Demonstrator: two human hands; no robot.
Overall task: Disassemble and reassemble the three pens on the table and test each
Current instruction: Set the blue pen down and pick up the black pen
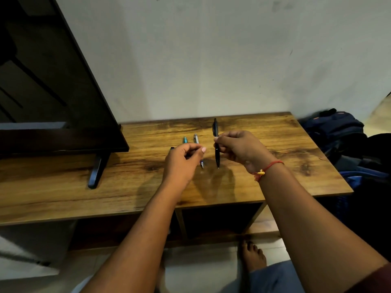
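Observation:
My right hand (pixel 241 150) pinches a black pen (pixel 216 153) near its middle and holds it upright above the wooden table (pixel 275 149), tip down. A silver pen (pixel 196 138) lies on the table; its upper end shows past my left hand and its tip pokes out below the thumb. A teal pen (pixel 185 140) lies beside it, mostly hidden by that hand. My left hand (pixel 182 163) hovers over these two pens with fingers loosely curled and nothing visible in it. A small dark end (pixel 172 148) shows at its left edge.
A dark flat screen (pixel 53 92) on a stand with a foot (pixel 97 170) fills the table's left part. The wall rises right behind the table. Bags (pixel 338 132) are piled on the floor to the right. My bare foot (pixel 252 256) rests on the tiles below.

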